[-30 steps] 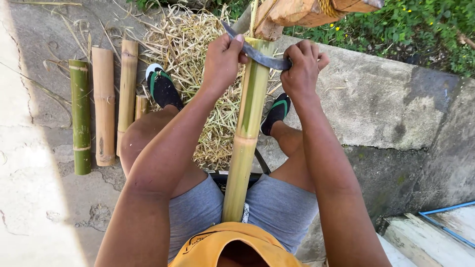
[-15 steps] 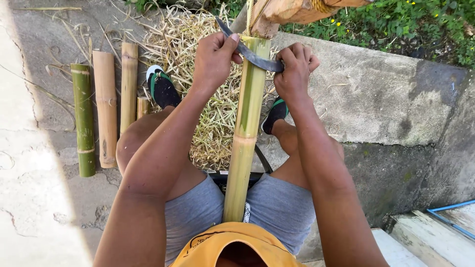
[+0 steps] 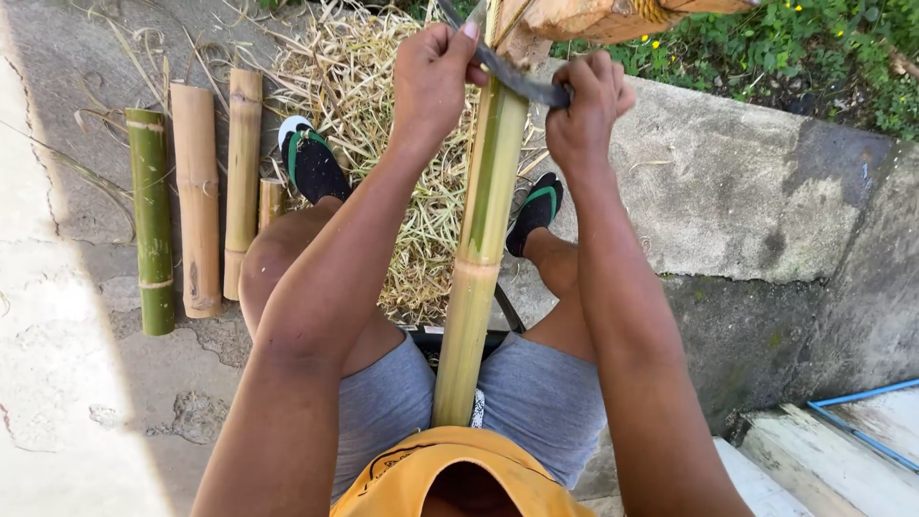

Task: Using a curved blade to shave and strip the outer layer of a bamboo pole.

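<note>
A long bamboo pole [image 3: 483, 220] runs from the lower middle of the frame, between the person's knees, up to the top middle, where its upper end goes under a rough wooden beam [image 3: 593, 17]. The pole is green and yellow, with a pale joint ring about halfway. Across its upper part lies a dark curved blade [image 3: 517, 81], touching the bamboo.

The left hand [image 3: 436, 81] is closed in a fist around the end of the blade on the left side of the pole. The right hand [image 3: 586, 110] is also closed tight, around the other end on the right side of the pole. Both arms are stretched forward, one on each side of the pole.

Under the pole, in the upper middle, there is a heap of dry straw-coloured shavings [image 3: 383, 124] on the concrete ground [image 3: 86, 316]. The person's two feet, in dark sandals with green straps [image 3: 311, 163], rest at this heap.

At the left of the frame several cut bamboo pieces [image 3: 196, 191] lie side by side on the ground: one green, the others pale yellow. A concrete ledge [image 3: 747, 191] fills the right side, and green plants with small yellow flowers [image 3: 795, 48] grow in the upper right corner.
</note>
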